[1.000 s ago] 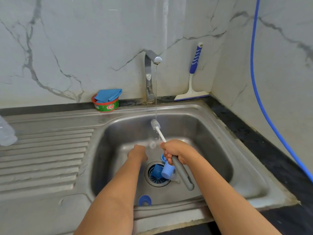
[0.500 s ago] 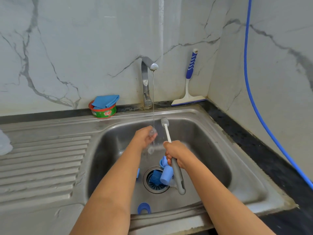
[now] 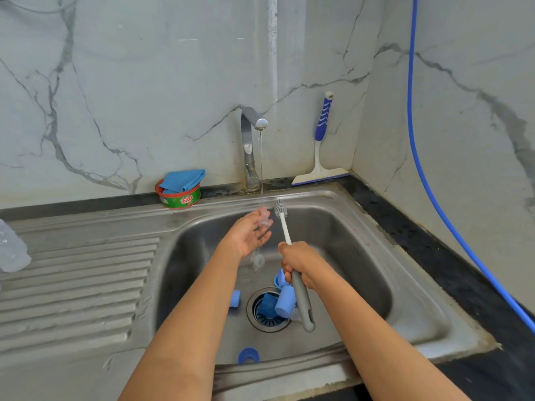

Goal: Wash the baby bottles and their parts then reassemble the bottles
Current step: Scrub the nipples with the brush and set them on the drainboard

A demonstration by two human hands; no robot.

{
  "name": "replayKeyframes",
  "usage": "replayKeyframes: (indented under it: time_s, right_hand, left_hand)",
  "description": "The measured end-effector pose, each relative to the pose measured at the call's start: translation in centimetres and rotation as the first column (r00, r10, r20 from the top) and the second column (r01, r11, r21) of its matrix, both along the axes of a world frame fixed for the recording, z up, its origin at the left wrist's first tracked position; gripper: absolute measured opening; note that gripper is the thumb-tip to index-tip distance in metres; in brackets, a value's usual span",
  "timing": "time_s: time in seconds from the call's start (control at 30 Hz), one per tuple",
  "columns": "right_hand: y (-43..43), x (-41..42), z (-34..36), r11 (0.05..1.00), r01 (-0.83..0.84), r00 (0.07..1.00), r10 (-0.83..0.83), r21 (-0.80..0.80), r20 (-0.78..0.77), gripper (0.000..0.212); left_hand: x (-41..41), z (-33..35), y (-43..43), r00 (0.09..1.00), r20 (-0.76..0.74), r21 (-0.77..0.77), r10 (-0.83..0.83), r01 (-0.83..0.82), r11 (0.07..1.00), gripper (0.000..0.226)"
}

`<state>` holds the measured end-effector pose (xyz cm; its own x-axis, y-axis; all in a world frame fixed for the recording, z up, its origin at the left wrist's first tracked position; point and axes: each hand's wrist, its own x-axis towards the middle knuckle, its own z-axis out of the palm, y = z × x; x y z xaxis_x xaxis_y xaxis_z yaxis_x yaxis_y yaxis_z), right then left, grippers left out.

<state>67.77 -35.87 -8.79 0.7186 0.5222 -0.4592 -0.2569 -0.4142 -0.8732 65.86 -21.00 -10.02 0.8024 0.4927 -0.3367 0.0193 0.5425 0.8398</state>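
My left hand point(image 3: 246, 235) is raised under the thin water stream, palm turned up, and pinches a small clear nipple point(image 3: 264, 219) at its fingertips. A thin bottle brush point(image 3: 280, 211) stands tilted beside the nipple, bristles up, its grey handle gripped in my right hand point(image 3: 298, 261). Below my hands, blue bottle caps point(image 3: 285, 303) lie over the drain point(image 3: 267, 319). Another blue part point(image 3: 235, 298) lies left of the drain. A blue ring point(image 3: 249, 355) leans at the sink's point(image 3: 376, 256) near wall. A clear bottle point(image 3: 11, 247) lies on the drainboard at far left.
The tap point(image 3: 254, 123) runs at the back of the sink. A green soap tub point(image 3: 179, 198) with a blue cloth point(image 3: 182, 178) sits left of it, and a squeegee point(image 3: 321, 157) leans on the wall to the right. A blue hose point(image 3: 419, 169) hangs down the right wall.
My left hand has risen from the sink floor with the clear nipple and turned palm up under the stream. The brush has tipped more upright, its head now beside the nipple.
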Motion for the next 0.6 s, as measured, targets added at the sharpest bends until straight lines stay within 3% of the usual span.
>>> replayKeyframes:
  time_s: [0.2, 0.4, 0.6]
  right_hand:
    - [0.0, 0.2, 0.0, 0.999, 0.022, 0.996, -0.018, 0.045, -0.093, 0.022]
    - [-0.6, 0.1, 1.0, 0.988, 0.063, 0.961, -0.022, 0.141, -0.275, 0.034]
    - [-1.9, 0.3, 2.7, 0.990, -0.114, 0.957, 0.132, 0.083, -0.259, 0.041]
  left_hand:
    - [0.1, 0.9, -0.9, 0.988, 0.079, -0.122, 0.130, -0.120, 0.985, 0.023]
    - [-1.4, 0.2, -2.3, 0.968, -0.030, -0.147, 0.248, -0.250, 0.957, 0.018]
    - [-4.2, 0.3, -3.3, 0.911, -0.041, -0.293, 0.410, -0.403, 0.867, 0.025]
